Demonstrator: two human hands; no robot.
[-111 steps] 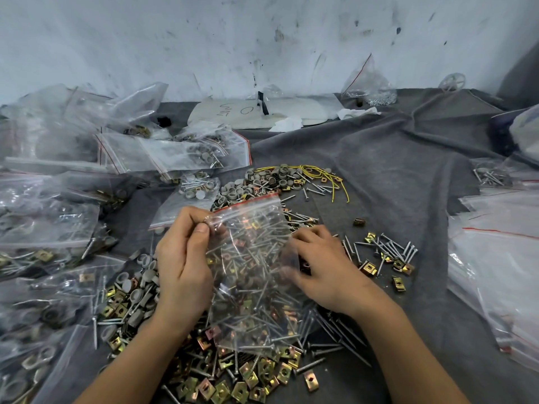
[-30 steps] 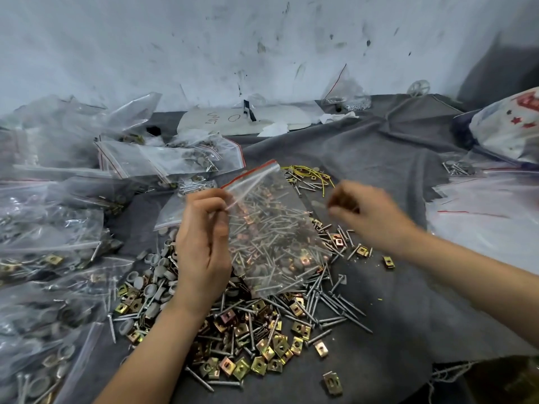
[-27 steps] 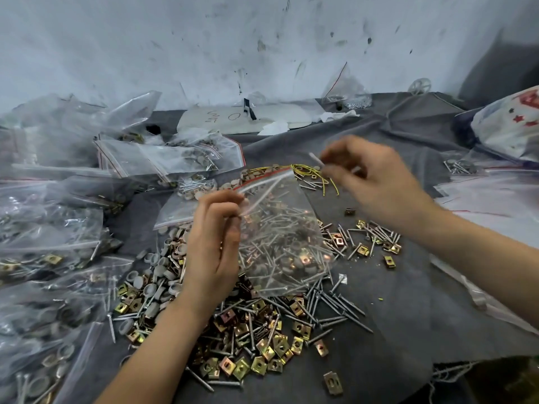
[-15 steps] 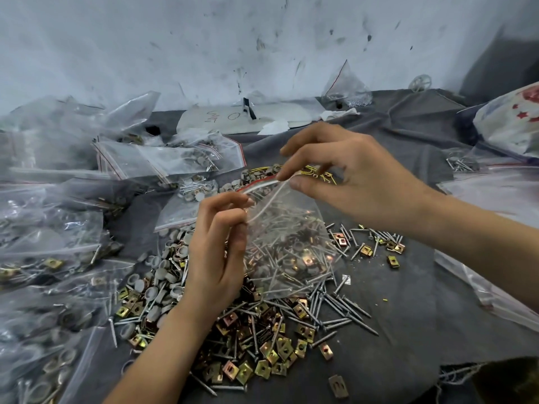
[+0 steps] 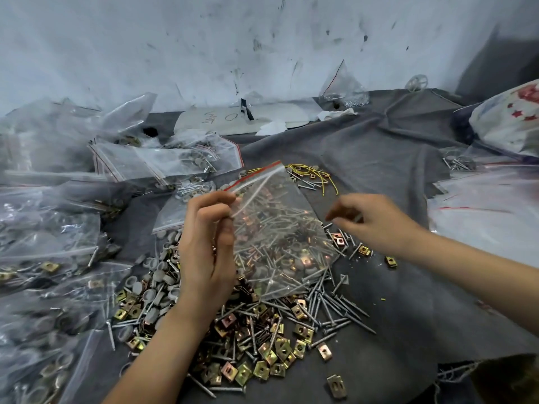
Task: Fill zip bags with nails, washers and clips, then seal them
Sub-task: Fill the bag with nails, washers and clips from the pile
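We hold the zip bag [image 5: 277, 228] up by its mouth with our left hand [image 5: 208, 252]. Thumb and curled fingers pinch the left end of the red-striped opening. From there the bag slants down to the right, and its lower end rests on the heap of loose nails [image 5: 329, 304]. Through the clear plastic we see nails, copper-toned clips and a few grey rounds already inside. The two lips of the mouth stand apart near the pinch, so the bag is not sealed.

Half a second ago our right hand [image 5: 376, 223] was at that opening, fingertips on the lip. Now it has drawn off to the right, clear of the bag, and hangs above a small scatter of clips on the grey cloth of the counter [image 5: 364, 158]. Its fingers curl loosely toward the thumb. A pale blur sits at the fingertips, and we cannot tell whether they hold a nail or nothing. The left hand's pinch and the bag's place are much as they were.

Brass clips [image 5: 262, 360] lie piled nearest us. Grey washers [image 5: 157, 287] lie just left of our left wrist, and yellow wires [image 5: 312, 172] lie beyond the bag. Filled bags [image 5: 43, 243] crowd the left side, and flat empty bags [image 5: 481, 217] lie on the right.
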